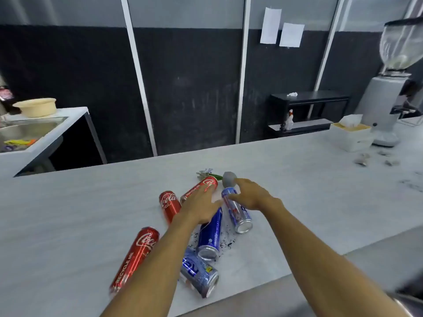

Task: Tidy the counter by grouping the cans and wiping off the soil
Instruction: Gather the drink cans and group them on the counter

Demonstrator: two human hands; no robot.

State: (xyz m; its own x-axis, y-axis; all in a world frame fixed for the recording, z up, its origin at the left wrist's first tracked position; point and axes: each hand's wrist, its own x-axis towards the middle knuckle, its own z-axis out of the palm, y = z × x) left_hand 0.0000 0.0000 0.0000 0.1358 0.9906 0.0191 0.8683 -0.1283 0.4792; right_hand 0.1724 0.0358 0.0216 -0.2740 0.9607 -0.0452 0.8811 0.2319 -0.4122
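Note:
Several cans lie on their sides on the pale counter (68, 202). Three are red: one at the near left (135, 255), one in the middle (169, 204) and one further back (201, 186). Three are blue: one at the right (238, 211), one in the centre (209, 234) and one nearest me (199, 275). Dark soil (226, 243) is scattered around the centre blue can. My left hand (199, 209) reaches over the far red can with fingers straight. My right hand (249, 194) hovers over the top of the right blue can, fingers relaxed, holding nothing.
A small grey pot (229, 178) lies tipped with a plant (206, 173) behind the cans. A tissue box (352, 136), a grinder (389, 94) and crumpled scraps (364, 160) stand far right. More soil (412, 184) marks the right edge. A sink (27, 131) lies left.

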